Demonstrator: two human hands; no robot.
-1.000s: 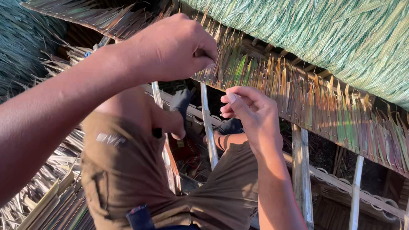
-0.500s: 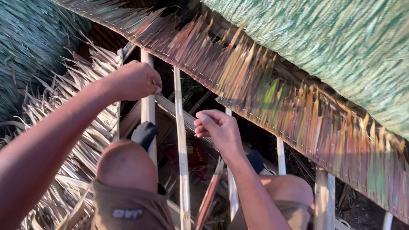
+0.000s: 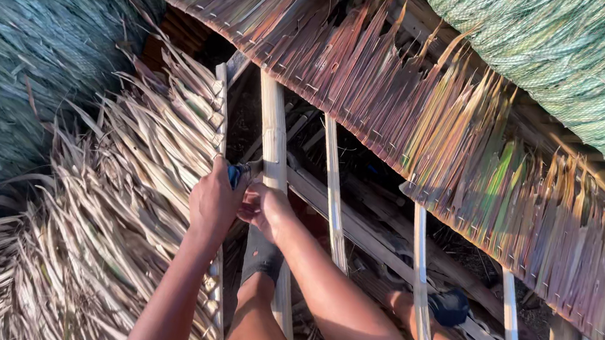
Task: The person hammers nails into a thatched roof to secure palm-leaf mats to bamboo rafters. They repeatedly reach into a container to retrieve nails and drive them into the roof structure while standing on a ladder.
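Observation:
My left hand [image 3: 215, 203] is closed around a small blue-handled object [image 3: 234, 175] next to a pale wooden pole [image 3: 271, 131] of a roof frame. My right hand [image 3: 265, 209] sits right beside it with curled fingers pressed against the same pole. What it grips is hidden. Dry straw-coloured palm-leaf thatch [image 3: 120, 199] lies just left of both hands.
A row of reddish-brown and green palm-leaf thatch [image 3: 428, 129] overhangs the frame from the upper right. More thin poles [image 3: 332, 179] [image 3: 418, 273] run parallel, with open gaps between them. My feet in dark shoes [image 3: 450, 307] rest on lower bars. Grey-green thatch [image 3: 30, 62] covers the left.
Both hands came together low on the pale pole, the left one dropping from the thatch edge. The view tilted down and left, so the dry thatch now fills more of it.

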